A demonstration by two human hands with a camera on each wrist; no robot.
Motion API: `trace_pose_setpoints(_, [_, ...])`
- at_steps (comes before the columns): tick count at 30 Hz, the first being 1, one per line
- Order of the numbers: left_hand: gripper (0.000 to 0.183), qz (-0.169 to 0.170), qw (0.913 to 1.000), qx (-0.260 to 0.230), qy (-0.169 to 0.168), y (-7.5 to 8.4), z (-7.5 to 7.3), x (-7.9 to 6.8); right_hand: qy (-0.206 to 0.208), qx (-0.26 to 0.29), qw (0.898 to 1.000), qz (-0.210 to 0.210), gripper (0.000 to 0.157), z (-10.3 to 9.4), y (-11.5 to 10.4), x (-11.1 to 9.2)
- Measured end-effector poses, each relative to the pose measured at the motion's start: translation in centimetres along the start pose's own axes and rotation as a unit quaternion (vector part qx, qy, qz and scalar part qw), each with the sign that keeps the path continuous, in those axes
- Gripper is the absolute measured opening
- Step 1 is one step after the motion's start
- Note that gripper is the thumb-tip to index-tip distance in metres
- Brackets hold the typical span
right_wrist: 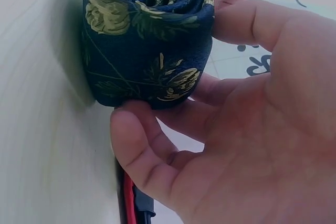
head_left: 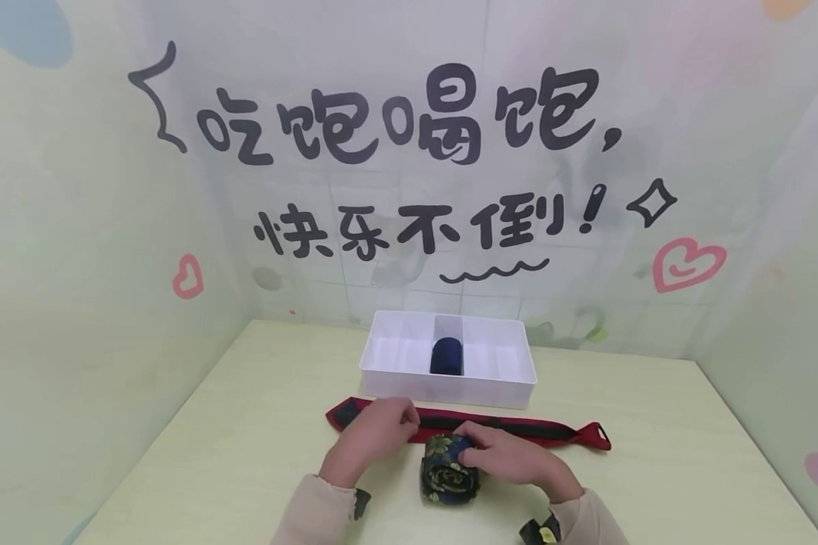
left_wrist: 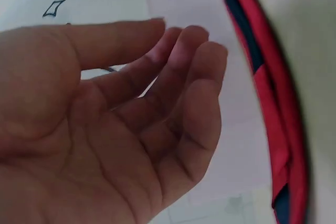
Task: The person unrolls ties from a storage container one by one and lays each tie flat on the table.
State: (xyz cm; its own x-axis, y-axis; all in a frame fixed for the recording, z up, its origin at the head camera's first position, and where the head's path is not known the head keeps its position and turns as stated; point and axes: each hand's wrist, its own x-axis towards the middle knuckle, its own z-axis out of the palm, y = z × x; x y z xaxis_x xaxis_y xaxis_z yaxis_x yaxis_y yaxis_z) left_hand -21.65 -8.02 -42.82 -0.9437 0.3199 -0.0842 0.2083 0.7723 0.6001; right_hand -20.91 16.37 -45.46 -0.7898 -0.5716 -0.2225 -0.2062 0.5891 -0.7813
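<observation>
A necktie [head_left: 450, 473], navy with gold-green flowers and rolled into a coil, rests on the table, its spiral end facing the person. My right hand [head_left: 514, 456] grips this coil between thumb and fingers from the right; the right wrist view shows the fingers [right_wrist: 139, 140] against its side. To the left, my left hand [head_left: 382, 431] hovers near the coil, holding nothing; in the left wrist view its palm [left_wrist: 105, 129] shows with loosely bent fingers. Behind both hands a red necktie [head_left: 545, 429] with a dark lining lies stretched sideways across the table, partly covered by the hands.
At the back of the table [head_left: 245, 424] stands a white divided box [head_left: 450, 390]. A dark navy rolled item [head_left: 447, 356] sits in its middle compartment. Walls with printed lettering [head_left: 429, 227] enclose the table at the back and sides.
</observation>
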Motion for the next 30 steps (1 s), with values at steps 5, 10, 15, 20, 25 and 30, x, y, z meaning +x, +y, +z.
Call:
trace_pose_setpoints(5, [0.005, 0.005, 0.9978, 0.017, -0.063, -0.2, 1.5, -0.2, -0.010, 0.020, 1.000, 0.013, 0.025, 0.0, 0.0, -0.2])
trace_pose_setpoints(10, [0.004, -0.003, 0.9951, -0.003, -0.098, -0.1, 1.5, -0.3, -0.019, 0.030, 0.999, 0.019, 0.025, -0.2, 0.0, -0.4])
trace_pose_setpoints(15, [0.008, 0.020, 0.9935, 0.021, -0.110, -0.4, 1.4, -0.4, -0.025, 0.036, 0.999, 0.015, 0.026, -0.7, -0.1, -0.6])
trace_pose_setpoints(20, [0.011, 0.015, 0.9934, 0.008, -0.113, -0.5, 2.0, -0.2, -0.033, 0.045, 0.998, 0.010, 0.025, -0.9, 0.1, -0.7])
trace_pose_setpoints(25, [0.012, 0.010, 0.9934, 0.001, -0.115, -0.4, 2.3, -0.2, -0.040, 0.056, 0.998, -0.001, 0.024, -1.1, 0.2, -0.9])
trace_pose_setpoints(30, [0.024, 0.019, 0.9890, -0.038, -0.142, -0.3, 2.2, -0.1, -0.045, 0.066, 0.997, -0.008, 0.025, -1.3, 0.3, -1.0])
